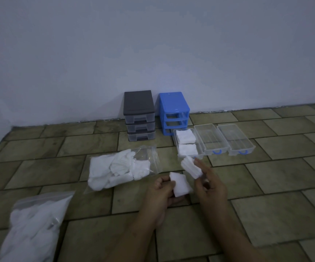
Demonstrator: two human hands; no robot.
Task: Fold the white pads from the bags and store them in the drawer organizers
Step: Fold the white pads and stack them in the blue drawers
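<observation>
Two drawer organizers against the far wall — one grey (139, 115), one blue (174, 112). Three clear drawers on the floor: left (177, 146), middle (212, 139), right (236, 139). Two plastic bags — one mid-left (122, 168), one near left (33, 227). Two hands: left (159, 193), right (208, 181)

The pads are all white: the folded pad (181, 186) in the left hand (160, 191), the pad stack (191, 167) in the right hand (209, 184), and the ones in the clear bag (122, 167) and the second bag (33, 229). One drawer unit (139, 114) is dark grey with see-through drawers, the other frame (173, 112) is bright blue, and the clear drawers (212, 138) have blue handles (on two of them, anyway). Floor (266, 176) is olive-brown tile with dark grout lines, wall (152, 44) a plain bluish white.
</observation>
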